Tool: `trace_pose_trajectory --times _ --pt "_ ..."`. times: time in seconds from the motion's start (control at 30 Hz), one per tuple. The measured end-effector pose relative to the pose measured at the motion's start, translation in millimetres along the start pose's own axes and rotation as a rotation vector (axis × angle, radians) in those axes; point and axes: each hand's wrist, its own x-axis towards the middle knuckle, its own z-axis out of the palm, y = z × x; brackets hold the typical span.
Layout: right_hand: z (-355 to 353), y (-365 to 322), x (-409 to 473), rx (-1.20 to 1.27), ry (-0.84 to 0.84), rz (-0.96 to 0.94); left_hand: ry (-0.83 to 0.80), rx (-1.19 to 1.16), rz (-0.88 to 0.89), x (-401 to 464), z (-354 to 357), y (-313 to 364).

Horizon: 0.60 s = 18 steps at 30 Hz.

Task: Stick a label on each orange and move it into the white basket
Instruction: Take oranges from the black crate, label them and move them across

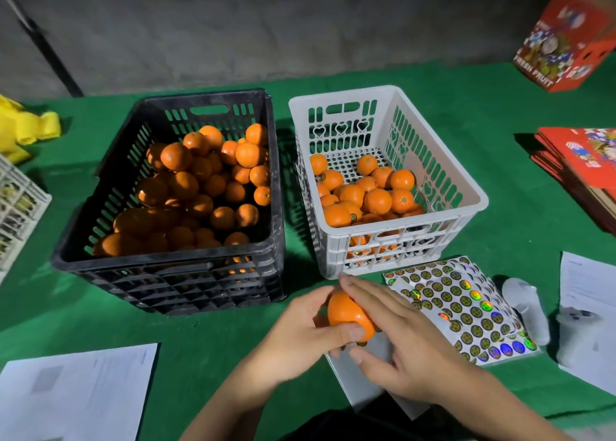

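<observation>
Orange (pixel 346 310) sits in your left hand (pixel 300 337), just in front of the white basket (pixel 473 200), below its near wall. Left fingers curl round the fruit, thumb pressed on its near side. Your right hand (pixel 410 344) lies over the fruit's right flank, fingers fairly straight and resting on the skin; a dark round label seems to peek out beneath the fruit, but whether it is stuck you cannot tell. The basket lies straight ahead of both hands and slightly right, with labelled fruit already heaped in it. The left hand has the grip, so by my reading it makes the drop: up and forward over the near wall. The sticker sheets (pixel 466 307) lie right of the basket's front corner, under your right hand's reach. The black crate (pixel 100 187), left of the basket, holds plenty unlabelled.
</observation>
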Motion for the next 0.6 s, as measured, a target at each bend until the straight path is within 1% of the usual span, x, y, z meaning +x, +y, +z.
trace_pose_trajectory --times 0.13,0.2,0.27,0.37,0.47,0.53,0.6 --pt "-0.6 1.4 9.4 -0.017 0.065 -0.045 -0.018 -0.037 0.028 -0.1 -5.7 6.5" --pt "-1.4 1.5 15.0 0.005 0.062 -0.025 -0.019 -0.063 0.031 0.9 -6.8 10.4" --pt "-2.9 1.4 21.4 0.07 0.051 0.016 0.014 -0.048 0.04 2.1 -7.6 16.3" --pt "-7.3 -3.1 36.0 0.174 0.084 0.063 0.084 -0.004 0.058 8.6 -11.6 28.8" --pt "-14.8 -8.9 59.1 0.199 0.136 0.065 0.132 -0.026 0.082 15.8 -18.6 48.3" --pt "-21.3 -10.6 78.0 0.194 0.184 0.036 0.156 0.016 0.123 21.2 -24.3 65.9" --pt "-28.4 -7.3 99.0 0.186 0.242 0.002 0.189 0.132 0.187 27.7 -30.8 83.3"
